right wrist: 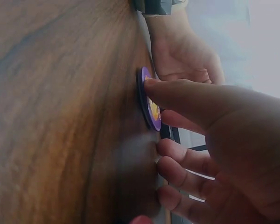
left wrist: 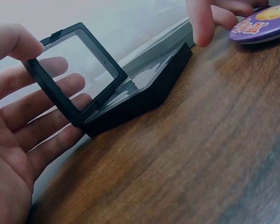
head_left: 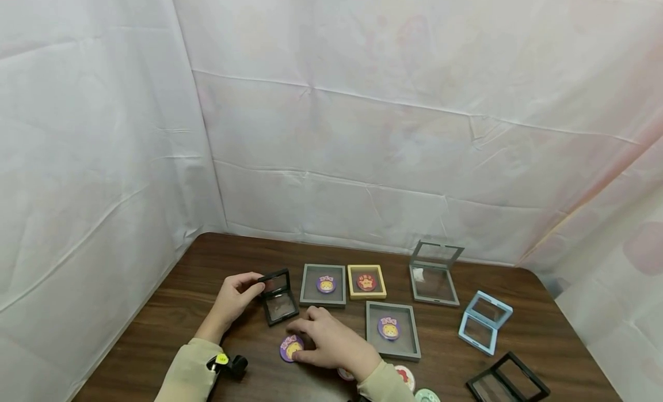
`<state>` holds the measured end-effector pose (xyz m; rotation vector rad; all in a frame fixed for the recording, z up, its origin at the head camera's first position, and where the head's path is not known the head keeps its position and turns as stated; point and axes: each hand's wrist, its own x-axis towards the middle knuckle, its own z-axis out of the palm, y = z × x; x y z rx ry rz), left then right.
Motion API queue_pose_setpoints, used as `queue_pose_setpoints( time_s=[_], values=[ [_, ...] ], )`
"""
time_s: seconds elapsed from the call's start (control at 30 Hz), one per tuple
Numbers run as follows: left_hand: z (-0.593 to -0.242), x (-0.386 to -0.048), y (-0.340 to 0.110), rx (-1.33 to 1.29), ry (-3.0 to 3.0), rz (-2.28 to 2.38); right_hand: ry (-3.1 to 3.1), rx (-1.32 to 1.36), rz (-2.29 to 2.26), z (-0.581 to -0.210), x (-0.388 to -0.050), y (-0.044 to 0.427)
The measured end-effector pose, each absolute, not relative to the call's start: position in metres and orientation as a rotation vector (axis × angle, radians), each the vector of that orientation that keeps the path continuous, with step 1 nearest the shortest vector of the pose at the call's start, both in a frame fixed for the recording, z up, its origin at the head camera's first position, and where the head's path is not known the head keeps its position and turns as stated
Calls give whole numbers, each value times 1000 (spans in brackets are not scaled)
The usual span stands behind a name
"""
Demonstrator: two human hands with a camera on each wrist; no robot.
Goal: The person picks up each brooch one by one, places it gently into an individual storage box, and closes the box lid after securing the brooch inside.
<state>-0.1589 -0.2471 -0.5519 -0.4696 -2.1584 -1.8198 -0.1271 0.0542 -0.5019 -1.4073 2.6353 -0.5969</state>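
Observation:
A small black display frame [head_left: 281, 307] with clear film stands hinged ajar on the table. My left hand [head_left: 233, 301] holds its raised lid [left wrist: 79, 109] by the edge, thumb on one side and fingers behind the clear window. A round purple badge [head_left: 288, 350] with a yellow cartoon animal lies at the table surface in front of the frame. My right hand [head_left: 334, 341] is over this badge. In the right wrist view the thumb sits on the badge's face [right wrist: 157, 122], with the index finger near its far edge; the other fingers are bent beside it.
Behind and right stand a grey frame [head_left: 307, 284] and a yellow frame [head_left: 383, 282], both with badges, plus another grey one [head_left: 414, 338]. An open grey frame [head_left: 435, 287], blue frame [head_left: 479, 331] and black frame [head_left: 497, 382] lie rightward. Loose badges [head_left: 406, 378] lie near my right sleeve.

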Motion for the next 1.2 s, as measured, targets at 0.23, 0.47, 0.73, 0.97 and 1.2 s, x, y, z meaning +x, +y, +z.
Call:
queue_pose_setpoints(
  time_s=[0.23,0.47,0.73,0.97,1.2],
  values=[
    [-552,-159,-246,-479,-2164,-1832,2624,-1405,-594,-501,-127,53],
    [-554,-159,-249,-507,-2188,-1831,2611,-1393,-601,-501,-127,52],
    [-555,-160,-251,-554,-2186,-1818,2591,-1367,-606,-498,-127,53],
    [-553,-159,-251,-626,-2161,-1861,2610,-1309,-599,-495,-127,55],
    [-554,-160,-250,-632,-2183,-1838,2623,-1275,-597,-496,-128,58]
  ],
)
